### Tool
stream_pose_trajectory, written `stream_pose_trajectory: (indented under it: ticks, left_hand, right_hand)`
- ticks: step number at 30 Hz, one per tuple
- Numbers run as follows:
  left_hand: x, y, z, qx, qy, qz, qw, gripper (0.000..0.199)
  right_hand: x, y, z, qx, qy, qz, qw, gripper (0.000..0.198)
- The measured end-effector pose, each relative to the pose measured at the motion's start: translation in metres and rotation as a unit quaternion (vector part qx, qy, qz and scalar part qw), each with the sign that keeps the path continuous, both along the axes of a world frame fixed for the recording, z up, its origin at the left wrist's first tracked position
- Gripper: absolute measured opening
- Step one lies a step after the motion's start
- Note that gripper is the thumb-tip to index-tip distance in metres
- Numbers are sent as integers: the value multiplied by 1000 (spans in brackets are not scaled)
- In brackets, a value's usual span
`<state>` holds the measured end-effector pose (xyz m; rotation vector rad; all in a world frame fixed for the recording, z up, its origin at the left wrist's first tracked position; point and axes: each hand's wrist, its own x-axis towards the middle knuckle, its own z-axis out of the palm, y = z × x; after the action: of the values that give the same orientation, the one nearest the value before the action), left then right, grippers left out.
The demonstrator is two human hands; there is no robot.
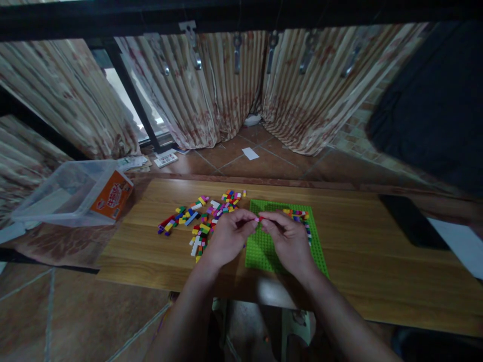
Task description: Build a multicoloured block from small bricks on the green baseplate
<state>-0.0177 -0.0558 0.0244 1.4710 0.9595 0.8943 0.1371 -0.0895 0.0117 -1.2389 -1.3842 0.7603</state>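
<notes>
Both hands meet above the left part of a green studded baseplate (pixel 260 256). Between the fingertips of my left hand (pixel 232 236) is a small pink toy brick (pixel 257 219). My right hand (pixel 289 239) pinches a small red toy brick (pixel 261 219) right against the pink one; whether the two are joined I cannot tell. Several coloured bricks (pixel 302 215) sit on the far right part of the baseplate, partly hidden by my right hand. Left of the baseplate lies a loose pile of mixed bricks (pixel 204 218), partly covered by my left hand.
The wooden table (pixel 362 271) carries a dark flat tablet-like object (pixel 411 221) and white paper (pixel 458 244) at the right. A clear plastic bin (pixel 68 196) with an orange label stands beyond its left end. Curtains (pixel 226 90) hang behind, and a white sheet (pixel 250 153) lies on the floor.
</notes>
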Motion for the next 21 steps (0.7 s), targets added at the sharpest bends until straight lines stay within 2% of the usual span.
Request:
stream_pose_trajectory:
  ticks: [7, 21]
  left_hand:
    - [4, -2, 4, 66, 68, -1, 995, 14]
    - [9, -3, 5, 117, 141, 10, 983, 16]
  right_hand:
    - [5, -4, 2, -1, -55, -9, 998, 19]
    - [6, -6, 5, -8, -66, -2, 998, 18]
